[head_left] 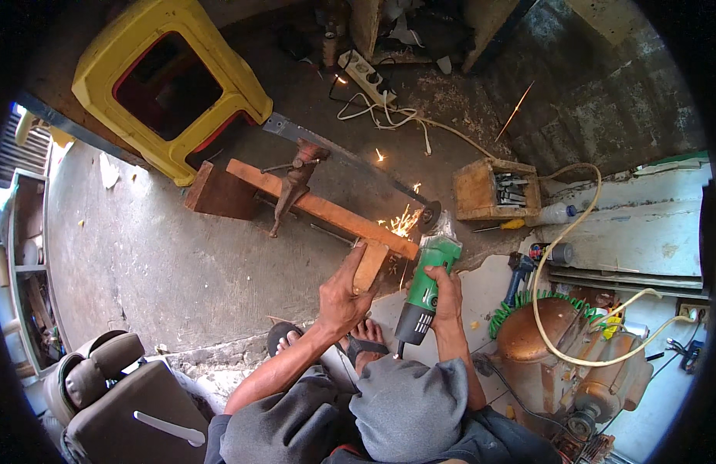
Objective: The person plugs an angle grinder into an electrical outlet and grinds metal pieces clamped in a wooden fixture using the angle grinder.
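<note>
My right hand (446, 298) is wrapped round the body of a green angle grinder (437, 259). The grinder's dark disc (429, 216) meets the right end of a long grey metal strip (350, 164), and orange sparks (405, 223) fly off to the left. A rusty clamp (297, 185) stands on a reddish wooden beam (327, 214) and grips beside the strip. With its fingers closed on a short wooden block (371, 267) at the beam's near right end, my left hand (344, 298) is steady; part of its grip is hidden.
A yellow plastic shell (172, 85) stands at the far left. A power strip (367, 76) with white cable lies beyond the beam. On the right are a wooden box (497, 189) of metal pieces, a cordless drill (520, 274), and a rusty compressor (539, 329). A cushioned seat (134, 414) is near left.
</note>
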`<state>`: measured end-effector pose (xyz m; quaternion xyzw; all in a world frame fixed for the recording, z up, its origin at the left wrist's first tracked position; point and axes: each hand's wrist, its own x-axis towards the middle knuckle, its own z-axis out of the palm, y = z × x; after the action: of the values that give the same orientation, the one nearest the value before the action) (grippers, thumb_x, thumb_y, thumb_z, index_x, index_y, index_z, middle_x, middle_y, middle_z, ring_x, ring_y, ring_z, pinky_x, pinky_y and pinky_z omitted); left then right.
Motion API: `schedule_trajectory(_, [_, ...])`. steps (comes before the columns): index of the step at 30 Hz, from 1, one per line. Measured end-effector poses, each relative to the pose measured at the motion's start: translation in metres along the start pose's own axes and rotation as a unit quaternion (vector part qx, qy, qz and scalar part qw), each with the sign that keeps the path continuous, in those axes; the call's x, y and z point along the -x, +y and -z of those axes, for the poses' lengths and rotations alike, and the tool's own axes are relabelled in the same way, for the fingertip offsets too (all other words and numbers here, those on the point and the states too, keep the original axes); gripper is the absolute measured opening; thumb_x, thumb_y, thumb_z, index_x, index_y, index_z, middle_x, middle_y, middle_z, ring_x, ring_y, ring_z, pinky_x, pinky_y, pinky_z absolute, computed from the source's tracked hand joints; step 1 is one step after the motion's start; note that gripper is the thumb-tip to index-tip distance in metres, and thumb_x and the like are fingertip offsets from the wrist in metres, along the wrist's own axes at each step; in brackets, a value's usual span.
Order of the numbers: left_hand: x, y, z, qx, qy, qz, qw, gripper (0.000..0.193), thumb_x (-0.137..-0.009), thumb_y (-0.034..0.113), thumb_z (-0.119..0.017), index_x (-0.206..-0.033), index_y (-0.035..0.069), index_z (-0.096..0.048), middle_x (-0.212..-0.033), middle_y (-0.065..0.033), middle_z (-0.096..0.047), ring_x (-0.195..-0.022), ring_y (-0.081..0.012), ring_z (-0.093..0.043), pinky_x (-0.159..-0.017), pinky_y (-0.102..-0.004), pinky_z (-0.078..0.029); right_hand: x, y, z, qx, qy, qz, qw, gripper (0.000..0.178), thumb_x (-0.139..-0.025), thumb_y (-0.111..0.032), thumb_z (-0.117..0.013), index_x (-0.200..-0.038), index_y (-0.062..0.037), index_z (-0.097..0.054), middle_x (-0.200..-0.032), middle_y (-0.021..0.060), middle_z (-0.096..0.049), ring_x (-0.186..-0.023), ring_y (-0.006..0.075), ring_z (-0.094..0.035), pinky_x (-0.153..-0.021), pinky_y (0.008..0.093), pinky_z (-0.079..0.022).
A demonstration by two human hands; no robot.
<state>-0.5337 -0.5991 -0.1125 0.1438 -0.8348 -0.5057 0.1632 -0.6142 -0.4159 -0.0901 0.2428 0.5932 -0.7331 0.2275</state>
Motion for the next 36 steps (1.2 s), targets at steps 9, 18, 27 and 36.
schedule_trajectory(9, [-0.0002,0.0019,0.0009,0.006,-0.008,-0.004,1.000,0.066,-0.084,0.018,-0.083,-0.142,0.001,-0.055,-0.133,-0.0248,-0.065,-0.119,-0.0390,-0.067,-0.095,-0.0418,-0.058,-0.0040,0.0001,0.0042,0.018,-0.005,-0.007,1.000,0.030,-0.084,-0.023,-0.069,-0.101,0.0006,-0.063,-0.079,0.0121,-0.067,-0.061,0.0231,-0.069,-0.055,0.0357,-0.058])
schedule_trajectory(18, [-0.0004,-0.0003,-0.0005,0.001,0.014,-0.017,1.000,0.069,-0.084,0.021,-0.084,-0.144,0.004,-0.056,-0.127,-0.0225,-0.069,-0.113,-0.0358,-0.071,-0.092,-0.0407,-0.058,-0.0035,-0.0010,0.0021,0.022,-0.007,-0.012,1.000,0.030,-0.084,-0.023,-0.068,-0.102,0.0004,-0.062,-0.078,0.0116,-0.066,-0.061,0.0229,-0.069,-0.055,0.0359,-0.058])
schedule_trajectory(27, [0.0002,-0.0015,-0.0017,0.003,0.008,-0.008,1.000,0.070,-0.084,0.022,-0.084,-0.144,0.004,-0.055,-0.130,-0.0221,-0.068,-0.117,-0.0351,-0.069,-0.094,-0.0406,-0.058,-0.0051,0.0016,0.0044,0.024,-0.020,-0.001,1.000,0.036,-0.085,-0.026,-0.065,-0.106,0.0022,-0.062,-0.079,0.0124,-0.067,-0.063,0.0244,-0.071,-0.058,0.0363,-0.061])
schedule_trajectory(36, [-0.0006,0.0002,0.0009,0.002,0.007,-0.013,1.000,0.070,-0.083,0.023,-0.085,-0.144,0.005,-0.056,-0.129,-0.0221,-0.068,-0.117,-0.0346,-0.070,-0.094,-0.0401,-0.058,-0.0006,-0.0062,-0.0010,0.012,-0.026,-0.011,1.000,0.029,-0.085,-0.022,-0.066,-0.104,-0.0003,-0.061,-0.079,0.0127,-0.066,-0.063,0.0245,-0.070,-0.056,0.0367,-0.059])
